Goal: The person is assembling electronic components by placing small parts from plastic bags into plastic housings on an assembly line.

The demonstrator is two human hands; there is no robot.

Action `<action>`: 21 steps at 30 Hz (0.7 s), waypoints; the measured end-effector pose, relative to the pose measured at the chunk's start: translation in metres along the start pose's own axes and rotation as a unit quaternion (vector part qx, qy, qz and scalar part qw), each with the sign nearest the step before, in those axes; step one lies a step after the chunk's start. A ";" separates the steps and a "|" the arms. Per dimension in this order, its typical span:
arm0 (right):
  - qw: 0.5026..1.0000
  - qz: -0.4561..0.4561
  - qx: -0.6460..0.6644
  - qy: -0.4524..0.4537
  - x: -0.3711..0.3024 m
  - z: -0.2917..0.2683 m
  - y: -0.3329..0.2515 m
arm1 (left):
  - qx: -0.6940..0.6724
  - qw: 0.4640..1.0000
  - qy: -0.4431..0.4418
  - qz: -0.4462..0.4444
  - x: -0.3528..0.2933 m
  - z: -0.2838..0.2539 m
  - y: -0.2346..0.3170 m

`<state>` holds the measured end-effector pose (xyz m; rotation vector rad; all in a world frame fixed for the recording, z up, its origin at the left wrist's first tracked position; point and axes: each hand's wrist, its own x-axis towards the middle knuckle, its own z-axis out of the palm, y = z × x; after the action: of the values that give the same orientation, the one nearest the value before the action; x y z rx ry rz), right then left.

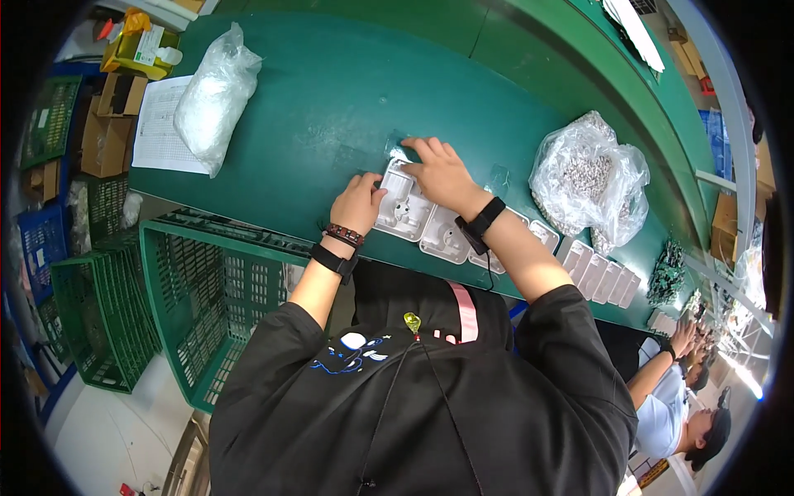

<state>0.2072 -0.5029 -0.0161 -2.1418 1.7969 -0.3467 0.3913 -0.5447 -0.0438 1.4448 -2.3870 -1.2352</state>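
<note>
A white plastic housing (pixel 405 208), an open shallow shell with moulded parts inside, lies on the green table right in front of me. My left hand (pixel 359 204) is closed at its left edge, thumb and fingertips against the wall. Over the far end reaches my right hand (pixel 447 174), its fingers bent and the thumb near the rim. A small clear, shiny piece (pixel 398 150) shows at its fingertips; whether it is pinched is hard to see. Beside this housing, partly beneath my right wrist, sits a second white housing (pixel 445 237), with more of them in a row to the right.
A clear bag of small speckled parts (pixel 585 169) stands at the right, near stacked white shells (pixel 600 277). Far left are a plastic bag (pixel 217 99), a paper sheet (pixel 157 124) and a yellow container (pixel 141 51). Green crates (pixel 190 322) stand at left. Another person (pixel 678 413) works at right.
</note>
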 end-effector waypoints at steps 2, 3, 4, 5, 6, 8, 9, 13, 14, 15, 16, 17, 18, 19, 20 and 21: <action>1.000 0.004 -0.024 -0.017 -0.005 0.013 0.000 | 0.017 1.000 -0.004 0.004 0.000 -0.001 0.002; 0.999 0.006 -0.036 -0.026 -0.006 0.012 -0.001 | 0.029 1.000 -0.005 0.004 0.001 -0.002 0.003; 0.999 0.012 -0.036 -0.021 -0.009 0.010 -0.001 | 0.041 0.999 -0.008 0.006 0.001 -0.002 0.005; 1.000 0.018 -0.025 -0.003 -0.015 0.007 0.000 | 0.045 0.999 -0.012 0.014 0.002 -0.001 0.006; 0.999 0.027 -0.015 0.015 -0.023 0.003 0.001 | 0.046 0.999 0.003 0.027 0.002 0.002 0.006; 0.997 0.058 -0.014 0.039 -0.044 -0.006 0.001 | 0.042 0.997 0.026 0.063 0.004 0.010 0.009; 0.994 0.083 0.010 0.066 -0.059 -0.010 -0.003 | 0.062 0.995 0.032 0.067 0.004 0.013 0.008; 0.969 0.208 0.006 0.133 -0.149 -0.027 -0.005 | 0.108 0.992 0.009 0.067 0.003 0.006 0.008; 0.958 0.249 -0.025 0.139 -0.180 -0.027 -0.002 | 0.118 0.992 -0.002 0.053 0.003 0.005 0.015; 0.948 0.278 -0.050 0.145 -0.204 -0.027 0.001 | 0.125 0.990 0.009 0.062 0.001 0.003 0.014; 0.944 0.289 -0.057 0.146 -0.231 -0.023 0.006 | 0.131 0.989 0.020 0.068 0.000 0.005 0.013; 0.904 0.392 -0.062 0.159 -0.257 -0.019 0.012 | 0.128 0.989 0.015 0.076 0.001 0.008 0.016; 0.854 0.487 -0.064 0.171 -0.274 -0.016 0.015 | 0.135 0.988 0.019 0.072 0.001 0.011 0.018; 0.853 0.489 -0.065 0.172 -0.287 -0.011 0.018 | 0.143 0.987 0.025 0.065 0.000 0.014 0.022; 0.839 0.520 -0.020 0.161 -0.294 -0.008 0.020 | 0.153 0.986 0.035 0.056 -0.001 0.015 0.024; 0.824 0.547 0.027 0.148 -0.300 -0.004 0.023 | 0.158 0.985 0.040 0.054 -0.001 0.016 0.027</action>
<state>0.1311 -0.2122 -0.0151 -0.7315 2.7643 -0.4066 0.3655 -0.5284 -0.0359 1.3834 -2.6560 -0.7860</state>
